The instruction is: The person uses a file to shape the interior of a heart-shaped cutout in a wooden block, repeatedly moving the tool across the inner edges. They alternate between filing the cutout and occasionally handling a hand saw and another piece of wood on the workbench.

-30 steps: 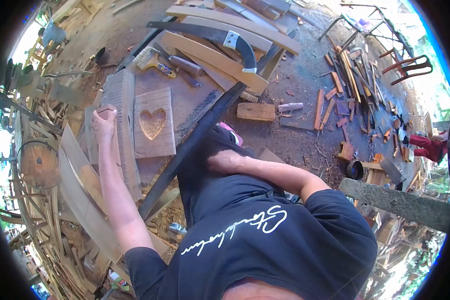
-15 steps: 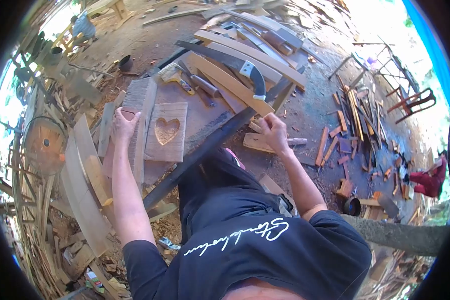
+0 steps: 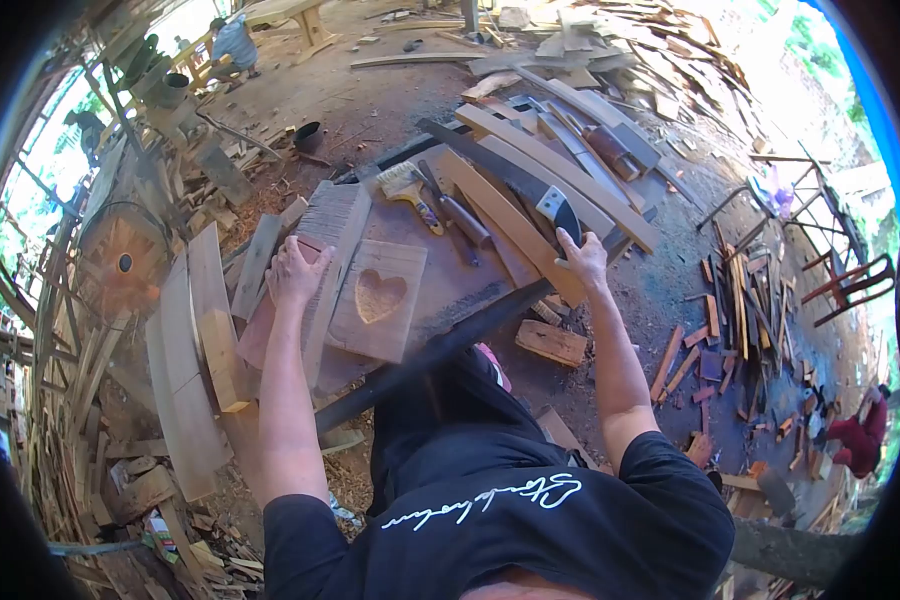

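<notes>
My left hand (image 3: 294,274) is closed on the upper end of a reddish-brown board (image 3: 261,332); part of it is hidden under the hand and forearm. Beside it lies a grey weathered plank (image 3: 332,222). To the right is a square wooden board (image 3: 406,290) with a heart-shaped hollow carved in it. My right hand (image 3: 586,262) has its fingers closed around the handle of a handsaw (image 3: 558,207), whose dark blade lies across planks on the workbench (image 3: 440,300). A light-brown plank (image 3: 505,215) runs beneath the saw.
A paintbrush (image 3: 406,190) and a chisel-like tool (image 3: 464,221) lie on the bench. A hand plane (image 3: 611,150) rests farther back. Wood offcuts (image 3: 552,343) and a chair frame (image 3: 850,285) are on the right. Two people are in the distance, one in red clothing (image 3: 858,435).
My right hand has moved from the near end of the light-brown plank to the handsaw's handle. My left hand stays on the reddish-brown board. The whole view has shifted.
</notes>
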### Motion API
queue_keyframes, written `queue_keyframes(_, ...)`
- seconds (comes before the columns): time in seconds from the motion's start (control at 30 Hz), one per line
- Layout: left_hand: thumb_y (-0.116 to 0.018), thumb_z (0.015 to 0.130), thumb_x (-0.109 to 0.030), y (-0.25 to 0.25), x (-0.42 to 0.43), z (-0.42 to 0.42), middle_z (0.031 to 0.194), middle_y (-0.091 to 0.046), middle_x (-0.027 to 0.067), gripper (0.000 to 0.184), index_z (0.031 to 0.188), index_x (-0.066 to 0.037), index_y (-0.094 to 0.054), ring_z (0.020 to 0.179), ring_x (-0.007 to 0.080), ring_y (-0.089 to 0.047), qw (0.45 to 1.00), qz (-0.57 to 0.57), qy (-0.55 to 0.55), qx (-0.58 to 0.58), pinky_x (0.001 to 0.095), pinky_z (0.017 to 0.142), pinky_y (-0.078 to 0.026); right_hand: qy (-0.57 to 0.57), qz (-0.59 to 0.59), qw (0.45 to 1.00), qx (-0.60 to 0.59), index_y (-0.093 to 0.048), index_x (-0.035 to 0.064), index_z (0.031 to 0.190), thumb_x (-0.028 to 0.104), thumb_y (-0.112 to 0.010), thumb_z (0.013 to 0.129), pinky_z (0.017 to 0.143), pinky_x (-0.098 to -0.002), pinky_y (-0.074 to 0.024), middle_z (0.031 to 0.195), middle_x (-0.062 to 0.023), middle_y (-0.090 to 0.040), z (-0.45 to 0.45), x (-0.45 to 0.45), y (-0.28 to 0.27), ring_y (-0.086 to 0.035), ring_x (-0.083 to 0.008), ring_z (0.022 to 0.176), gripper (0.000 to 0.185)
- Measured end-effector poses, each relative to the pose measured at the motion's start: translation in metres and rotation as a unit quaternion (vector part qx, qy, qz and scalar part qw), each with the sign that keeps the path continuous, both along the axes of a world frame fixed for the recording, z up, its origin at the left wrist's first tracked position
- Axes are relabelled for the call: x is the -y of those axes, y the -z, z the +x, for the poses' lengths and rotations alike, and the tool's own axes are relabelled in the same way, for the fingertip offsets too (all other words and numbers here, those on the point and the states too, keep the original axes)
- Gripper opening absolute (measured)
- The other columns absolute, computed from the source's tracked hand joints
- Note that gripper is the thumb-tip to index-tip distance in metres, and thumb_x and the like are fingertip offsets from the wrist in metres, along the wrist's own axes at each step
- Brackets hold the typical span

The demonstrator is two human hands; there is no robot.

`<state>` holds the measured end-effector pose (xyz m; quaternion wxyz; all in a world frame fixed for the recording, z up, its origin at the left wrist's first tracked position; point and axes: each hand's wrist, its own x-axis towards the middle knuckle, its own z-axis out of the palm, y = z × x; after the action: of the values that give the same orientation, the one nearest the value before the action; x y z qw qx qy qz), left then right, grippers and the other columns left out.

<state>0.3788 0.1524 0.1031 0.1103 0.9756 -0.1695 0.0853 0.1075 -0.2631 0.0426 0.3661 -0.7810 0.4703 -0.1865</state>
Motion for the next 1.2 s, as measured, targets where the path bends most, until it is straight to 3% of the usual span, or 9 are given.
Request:
queue_keyframes(0.23, -0.075, 0.074, -0.057, -0.008, -0.012, 0.000, 0.132, -0.059, 0.0164, 0.083, 0.135, -0.007, -0.049, 0.124, 0.0322, -0.055, 0.998, -0.044, 0.042, -0.007, 0.0499, 0.102, -0.042, 0.004, 0.011, 0.998, 0.067, -0.064, -0.0027, 0.108, 0.046, -0.078, 0.080, 0.058, -0.0313, -0.0575, 0.092, -0.0129, -0.068, 0.018, 0.014, 0.012, -0.067, -0.0194, 0.084, 0.058)
queue_keyframes(0.3, -0.076, 0.072, -0.059, -0.011, -0.018, 0.001, 0.135, -0.057, 0.0134, 0.085, 0.137, -0.011, -0.049, 0.128, 0.0296, -0.052, 0.993, -0.015, 0.109, -0.041, 0.0478, 0.106, -0.038, -0.042, 0.161, 0.978, 0.126, -0.063, -0.0033, 0.104, 0.044, -0.078, 0.080, 0.058, -0.0307, -0.0550, 0.092, -0.0134, -0.067, 0.014, 0.004, -0.016, -0.067, -0.0198, 0.081, 0.055)
queue_keyframes(0.33, -0.076, 0.072, -0.059, -0.011, -0.020, -0.001, 0.135, -0.057, 0.0134, 0.085, 0.137, -0.011, -0.049, 0.128, 0.0296, -0.052, 0.995, -0.019, 0.093, -0.042, 0.0478, 0.106, -0.038, -0.084, 0.214, 0.966, 0.121, -0.062, -0.0007, 0.101, 0.036, -0.077, 0.083, 0.044, -0.0239, -0.0482, 0.082, -0.0061, -0.063, 0.018, 0.018, -0.015, -0.061, -0.0114, 0.063, 0.043)
queue_keyframes(0.47, -0.070, 0.072, -0.069, -0.013, -0.017, -0.009, 0.139, -0.054, 0.0094, 0.088, 0.141, -0.019, -0.046, 0.131, 0.0294, -0.048, 0.996, 0.006, 0.070, -0.061, 0.0521, 0.108, -0.032, -0.061, 0.325, 0.924, 0.191, -0.055, 0.0026, 0.096, 0.022, -0.075, 0.084, 0.043, -0.0274, -0.0473, 0.068, -0.0026, -0.058, 0.025, 0.013, -0.029, -0.058, -0.0120, 0.052, 0.030)
queue_keyframes(0.53, -0.067, 0.072, -0.073, -0.016, -0.012, -0.015, 0.132, -0.059, 0.0110, 0.087, 0.136, -0.018, -0.050, 0.125, 0.0312, -0.052, 0.998, 0.021, 0.046, -0.033, 0.0511, 0.107, -0.033, -0.081, 0.267, 0.907, 0.315, -0.051, 0.0056, 0.095, 0.014, -0.072, 0.085, 0.043, -0.0268, -0.0447, 0.066, -0.0026, -0.055, 0.026, 0.002, -0.027, -0.057, -0.0117, 0.050, 0.025)
queue_keyframes(0.77, -0.052, 0.081, -0.079, -0.012, -0.012, -0.003, 0.125, -0.062, 0.0119, 0.079, 0.132, -0.019, -0.054, 0.121, 0.0325, -0.056, 0.999, -0.001, -0.037, 0.007, 0.0539, 0.102, -0.036, -0.143, 0.038, 0.924, 0.353, -0.045, 0.0066, 0.097, 0.012, -0.067, 0.092, 0.047, -0.0272, -0.0462, 0.066, -0.0023, -0.052, -0.001, -0.083, -0.043, -0.055, -0.0107, 0.053, 0.023)
queue_keyframes(0.87, -0.030, 0.102, -0.052, 0.004, -0.008, 0.020, 0.118, -0.067, 0.0131, 0.053, 0.121, -0.015, -0.064, 0.117, 0.0328, -0.059, 0.984, -0.087, -0.140, -0.074, 0.0550, 0.103, -0.034, -0.185, 0.095, 0.877, 0.432, -0.046, 0.0062, 0.100, 0.018, -0.063, 0.097, 0.050, -0.0255, -0.0454, 0.067, -0.0031, -0.056, -0.005, -0.123, -0.032, -0.057, -0.0122, 0.055, 0.021)
queue_keyframes(0.93, -0.030, 0.103, -0.047, -0.003, 0.007, 0.021, 0.118, -0.067, 0.0130, 0.051, 0.116, -0.014, -0.066, 0.117, 0.0324, -0.059, 0.977, -0.070, -0.189, -0.071, 0.0553, 0.103, -0.033, -0.173, 0.257, 0.869, 0.387, -0.047, 0.0054, 0.102, 0.020, -0.059, 0.099, 0.053, -0.0252, -0.0480, 0.071, -0.0043, -0.059, -0.003, -0.151, -0.033, -0.058, -0.0120, 0.057, 0.020)
queue_keyframes(1.2, -0.032, 0.101, -0.037, 0.010, 0.016, 0.024, 0.115, -0.067, 0.0121, 0.047, 0.103, -0.010, -0.070, 0.116, 0.0307, -0.059, 0.961, -0.054, -0.272, -0.026, 0.0551, 0.106, -0.031, -0.325, 0.077, 0.914, 0.231, -0.057, 0.0019, 0.104, 0.013, -0.067, 0.094, 0.061, -0.0331, -0.0516, 0.076, -0.0122, -0.063, 0.010, -0.233, -0.029, -0.065, -0.0169, 0.066, 0.018)
